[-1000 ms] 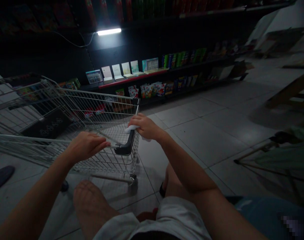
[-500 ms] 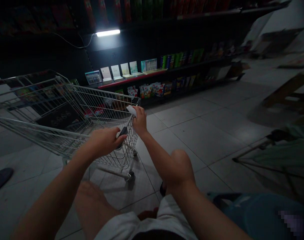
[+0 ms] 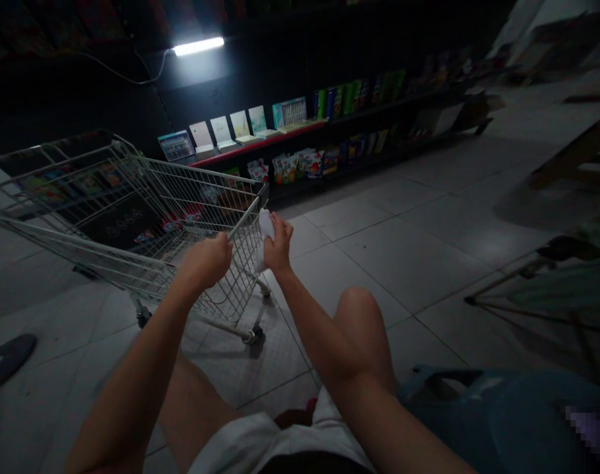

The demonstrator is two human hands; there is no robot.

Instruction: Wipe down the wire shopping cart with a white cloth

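A wire shopping cart [image 3: 107,217] stands on the tiled floor in front of my knees. My left hand [image 3: 206,260] is closed around the cart's handle bar at its near end. My right hand [image 3: 279,247] presses a white cloth [image 3: 266,227] against the cart's right rear corner, with its fingers closed on the cloth. Both of my bare knees show below, so I appear to be seated low.
A dark shelf unit [image 3: 300,131] with cards and colourful packets runs along the back under a lit tube lamp [image 3: 197,46]. A wooden frame [image 3: 576,158] and a folding rack [image 3: 537,283] stand at the right. A blue seat [image 3: 477,408] is beside me. A dark sandal [image 3: 6,352] lies at the left.
The cart has rolled away and turned. My right hand slid with the cloth from the black handle end up and then down the cart's corner. My left hand closed on the handle.
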